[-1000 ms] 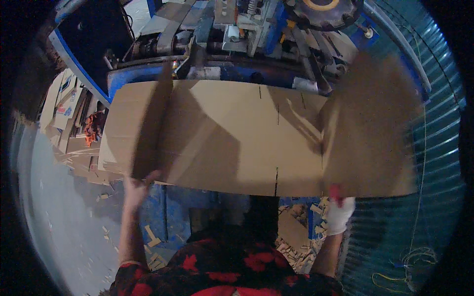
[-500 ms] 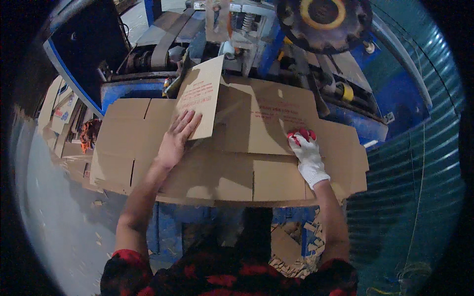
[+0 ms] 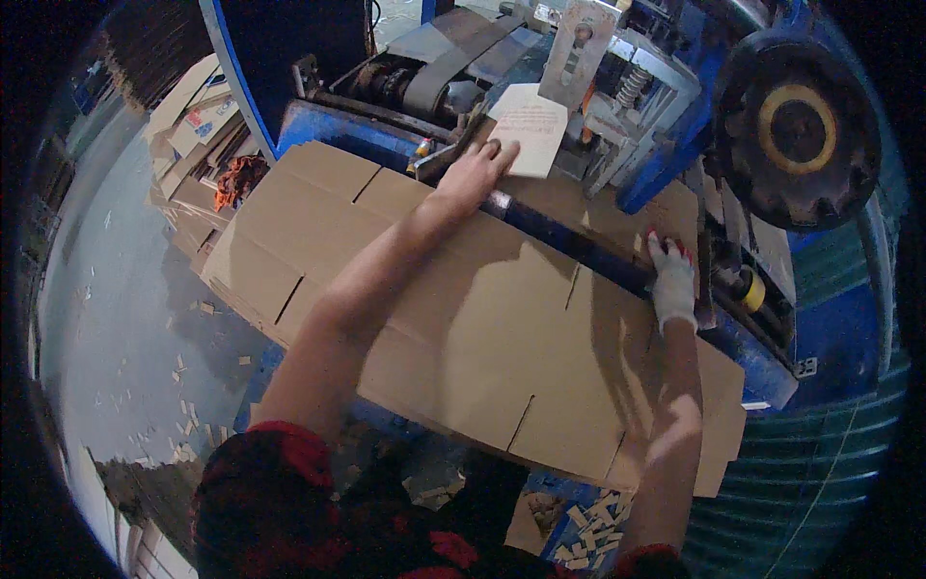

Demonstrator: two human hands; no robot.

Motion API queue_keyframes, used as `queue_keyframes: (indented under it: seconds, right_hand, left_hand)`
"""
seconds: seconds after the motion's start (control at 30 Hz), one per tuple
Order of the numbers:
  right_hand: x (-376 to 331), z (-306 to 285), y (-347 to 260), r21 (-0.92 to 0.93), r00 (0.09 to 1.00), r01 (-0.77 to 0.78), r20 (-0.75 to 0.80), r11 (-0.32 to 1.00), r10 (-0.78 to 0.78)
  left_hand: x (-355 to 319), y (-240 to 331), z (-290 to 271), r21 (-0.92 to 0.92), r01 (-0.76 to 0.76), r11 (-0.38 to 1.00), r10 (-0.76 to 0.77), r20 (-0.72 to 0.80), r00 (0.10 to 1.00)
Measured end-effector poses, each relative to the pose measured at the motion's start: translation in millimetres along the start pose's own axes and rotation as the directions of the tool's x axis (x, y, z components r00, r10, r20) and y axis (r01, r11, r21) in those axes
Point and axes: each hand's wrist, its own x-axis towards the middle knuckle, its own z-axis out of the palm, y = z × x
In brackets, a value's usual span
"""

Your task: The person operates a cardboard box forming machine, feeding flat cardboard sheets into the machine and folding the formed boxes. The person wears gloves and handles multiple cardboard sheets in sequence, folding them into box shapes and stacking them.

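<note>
We had the cardboard sheet inside the near edge of the machine, left hand at its pale flap, gripping or not we couldn't tell, gloved right hand open toward the machine's right end, seemingly to steady it.

A wide, round camera on the person's head is looking down and forward from near above the left hand, the right hand and the cardboard. It is facing the blue machine, whose front is slanting down rightward.
</note>
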Motion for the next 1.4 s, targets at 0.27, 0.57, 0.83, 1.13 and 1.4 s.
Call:
queue_keyframes:
  seconds: [0.27, 0.57, 0.83, 1.13, 1.4]
  right_hand:
    - [-54, -29, 12, 0.311, 0.993, -0.083, -0.058, 0.947, 0.106]
    - [-284, -79, -44, 0.036, 0.902, -0.428, 0.077, 0.903, 0.425]
    - [-396, -93, -79, 0.748, 0.127, -0.553, -0.361, 0.368, 0.924]
    - [-388, -133, -99, 0.939, 0.489, -0.337, 0.117, 0.063, 0.864]
    - [-272, -146, -165, -0.006, 0.977, 0.114, 0.183, 0.993, -0.111]
  left_hand:
    - [-89, -11, -73, 0.177, 0.145, 0.973, -0.144, -0.019, 0.989]
    - [-319, -126, -210, 0.108, 0.697, 0.709, -0.705, 0.114, 0.7]
    - [-328, -134, -213, 0.341, 0.655, 0.675, -0.72, 0.108, 0.685]
    - [-319, -52, -234, -0.733, 0.296, 0.612, -0.607, -0.196, 0.77]
    - [-271, 62, -165, -0.49, 0.004, 0.872, 0.006, 0.018, 1.0]
